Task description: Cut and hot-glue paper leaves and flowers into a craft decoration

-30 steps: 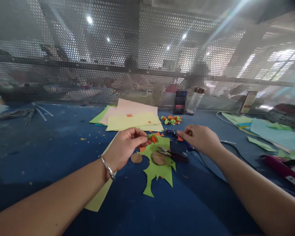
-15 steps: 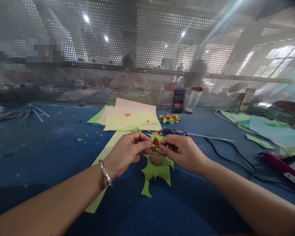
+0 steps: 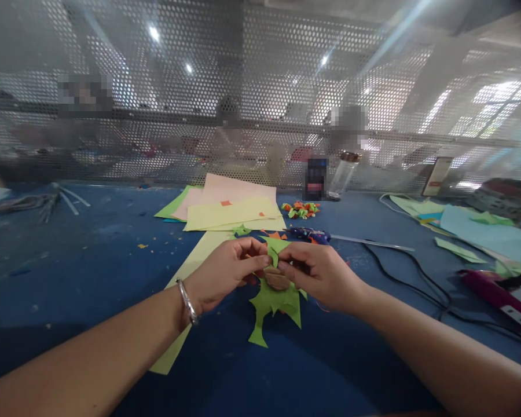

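Note:
Between my two hands a small folded piece of green paper (image 3: pixel 273 256) is pinched at the fingertips. My left hand (image 3: pixel 228 271), with a silver bangle at the wrist, is closed on its left side. My right hand (image 3: pixel 319 270) has thumb and forefinger closed on its right side. Just below the fingers lies a round brown disc (image 3: pixel 276 280). It rests on a jagged green paper offcut (image 3: pixel 276 302). Part of the held paper is hidden by my fingers.
Behind my hands are a blue glue gun (image 3: pixel 308 234), a pile of small green and orange paper pieces (image 3: pixel 301 209), and stacked paper sheets (image 3: pixel 238 188). A black cord (image 3: pixel 386 275) runs right towards a magenta tool (image 3: pixel 499 295). A perforated metal screen (image 3: pixel 260 75) stands at the back.
The piece between my fingers showed orange inside green; now its green face shows. My right hand has shifted slightly left, and both hands stay over the disc.

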`<action>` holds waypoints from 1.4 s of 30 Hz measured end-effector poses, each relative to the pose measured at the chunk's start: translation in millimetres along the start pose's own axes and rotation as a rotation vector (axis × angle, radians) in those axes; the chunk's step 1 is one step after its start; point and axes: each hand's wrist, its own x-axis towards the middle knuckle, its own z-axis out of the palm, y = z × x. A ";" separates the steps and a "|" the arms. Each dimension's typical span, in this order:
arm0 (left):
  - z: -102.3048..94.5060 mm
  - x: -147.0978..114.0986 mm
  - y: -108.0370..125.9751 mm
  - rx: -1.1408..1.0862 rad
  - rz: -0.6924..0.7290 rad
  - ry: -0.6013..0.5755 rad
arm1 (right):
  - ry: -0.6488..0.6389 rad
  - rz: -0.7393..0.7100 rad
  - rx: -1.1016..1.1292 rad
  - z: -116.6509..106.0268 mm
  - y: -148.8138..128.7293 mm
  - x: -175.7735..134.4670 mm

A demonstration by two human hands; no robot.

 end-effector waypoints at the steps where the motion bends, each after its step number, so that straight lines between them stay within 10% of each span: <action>1: 0.6 -0.2 0.9 0.010 0.006 0.002 | -0.004 0.011 0.006 -0.2 -0.3 0.1; 23: -10.7 5.2 -1.9 0.290 0.184 0.093 | 0.067 0.232 0.051 -10.4 5.8 0.2; 29: -36.9 9.6 6.1 0.893 0.422 0.310 | -0.344 0.313 0.154 -14.9 11.6 -3.1; 42: -99.5 27.1 -0.3 1.467 0.036 0.334 | -0.536 0.131 -0.147 -11.5 2.7 -4.8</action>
